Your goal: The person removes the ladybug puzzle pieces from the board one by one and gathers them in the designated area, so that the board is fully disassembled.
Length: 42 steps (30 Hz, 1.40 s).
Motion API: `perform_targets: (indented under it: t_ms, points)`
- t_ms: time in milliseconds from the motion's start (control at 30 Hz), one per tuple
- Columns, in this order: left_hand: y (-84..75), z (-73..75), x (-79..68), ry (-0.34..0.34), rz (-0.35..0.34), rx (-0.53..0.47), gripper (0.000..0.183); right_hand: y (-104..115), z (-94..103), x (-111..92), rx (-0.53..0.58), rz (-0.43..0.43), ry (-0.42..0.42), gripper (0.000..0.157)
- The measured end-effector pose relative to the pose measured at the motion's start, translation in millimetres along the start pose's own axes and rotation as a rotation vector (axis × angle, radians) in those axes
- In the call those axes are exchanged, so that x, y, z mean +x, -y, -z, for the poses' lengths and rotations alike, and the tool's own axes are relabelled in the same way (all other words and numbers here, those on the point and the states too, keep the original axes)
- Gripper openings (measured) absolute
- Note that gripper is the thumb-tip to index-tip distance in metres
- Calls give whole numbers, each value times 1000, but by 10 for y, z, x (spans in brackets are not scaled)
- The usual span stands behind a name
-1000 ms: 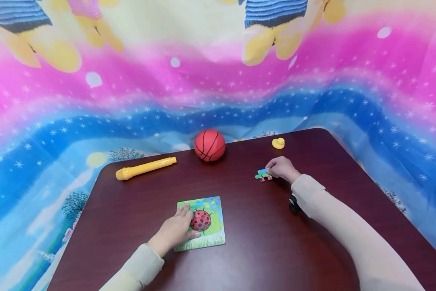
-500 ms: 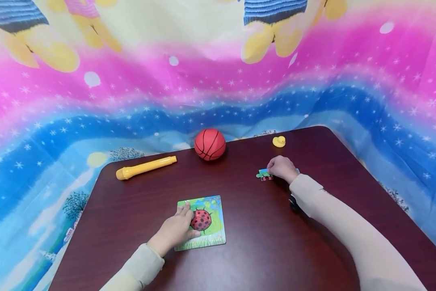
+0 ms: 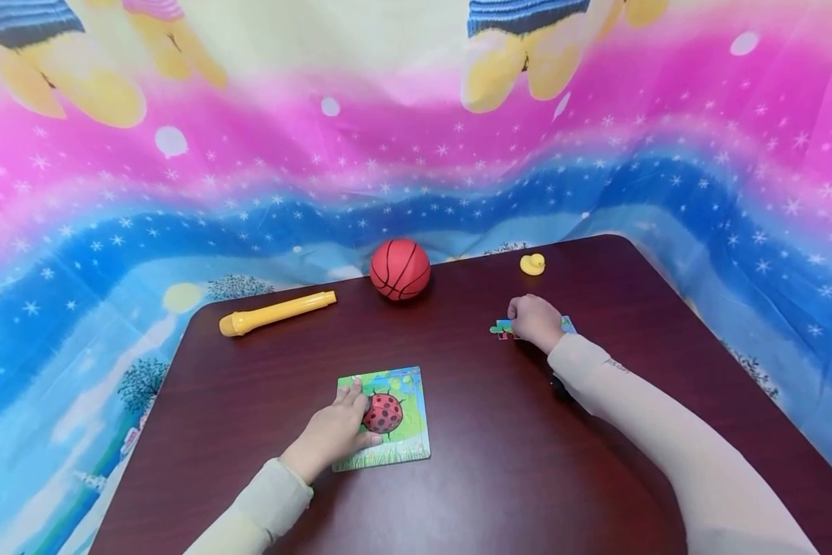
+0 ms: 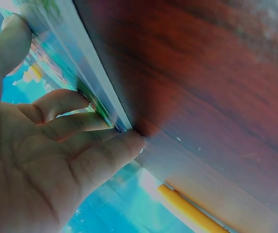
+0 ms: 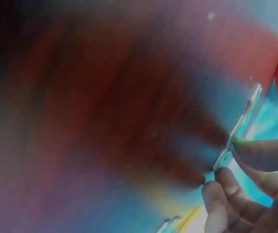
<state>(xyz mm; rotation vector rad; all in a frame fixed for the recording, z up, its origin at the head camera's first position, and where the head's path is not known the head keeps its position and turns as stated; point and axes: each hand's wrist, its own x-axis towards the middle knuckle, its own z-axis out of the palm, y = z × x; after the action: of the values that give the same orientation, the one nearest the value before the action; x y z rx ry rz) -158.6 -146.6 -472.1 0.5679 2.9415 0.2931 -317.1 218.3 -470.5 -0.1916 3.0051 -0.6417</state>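
Observation:
A square ladybug jigsaw board (image 3: 412,408) lies flat on the table, my left hand (image 3: 335,428) resting across its left side. Thumb and fingers are spread over the picture; in the left wrist view, one fingertip (image 4: 138,141) reaches past the board's edge to the tabletop. At the right, my right hand (image 3: 537,320) grips a small puzzle piece (image 3: 502,329) of blue, green and red, low at the table. In the right wrist view, the thumb (image 5: 255,153) presses on the piece. Another puzzle piece (image 3: 568,324) shows behind the hand, mostly hidden by it.
A yellow toy microphone (image 3: 277,312) lies at the back left. Near the far edge sits a red toy basketball (image 3: 400,269), with a yellow rubber duck (image 3: 533,264) to its right, just beyond the right hand. A printed cloth (image 3: 388,154) hangs behind the dark table (image 3: 485,486).
The right hand has lowered its puzzle piece toward the table and shifted slightly; another piece now shows behind the hand. The left hand stays on the board. The head view has tilted slightly.

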Motion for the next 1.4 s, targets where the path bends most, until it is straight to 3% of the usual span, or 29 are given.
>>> perform_targets:
  t_ms: [200,300,500,633,867,1167,1400]
  points:
    - [23,62,17,26,-23,59,63,125,-8,-88,-8,42,-86,19]
    - [55,113,31,14,-26,71,60,267,14,-139,-2,78,-115,21]
    - [114,149,8,-53,-55,124,50,579,95,-233,-9,154,-122,22]
    - [148,163,-17,-65,-27,125,54,723,113,-291,-18,194,-110,21]
    - [217,212,-62,24,55,92,67,862,91,-368,-38,224,-111,19]
    - [281,174,-81,63,73,40,81,958,14,-362,-38,233,-101,18]
    - [280,160,-84,72,90,15,81,1121,-30,-414,-40,256,-67,17]
